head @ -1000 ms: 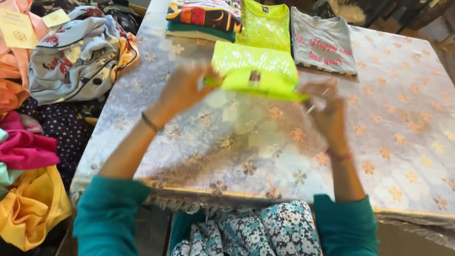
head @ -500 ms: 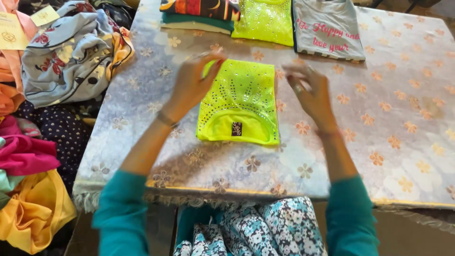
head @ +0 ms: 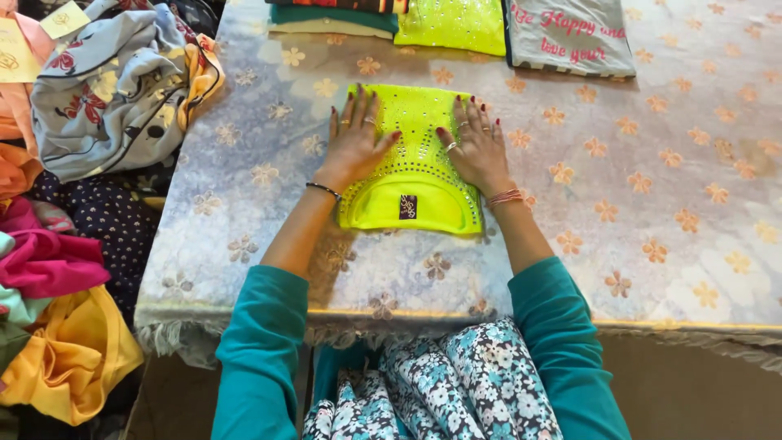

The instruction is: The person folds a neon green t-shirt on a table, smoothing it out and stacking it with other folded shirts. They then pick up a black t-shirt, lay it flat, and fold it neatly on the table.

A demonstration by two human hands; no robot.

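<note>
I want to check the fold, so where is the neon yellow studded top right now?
The neon yellow top lies flat mid-table in the head view, under the left hand and right hand, just below a folded yellow garment.

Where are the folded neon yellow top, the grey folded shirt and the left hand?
Neon yellow top (head: 415,175), head view, bare middle between hands.
Grey folded shirt (head: 570,37), head view, its front.
Left hand (head: 356,143), head view, back of hand.

A small dark rectangular label (head: 408,206) is sitting at the neon-yellow garment's near edge. Two pale yellow paper tags (head: 65,18) are lying on the clothes pile beyond the table's far-left corner.
</note>
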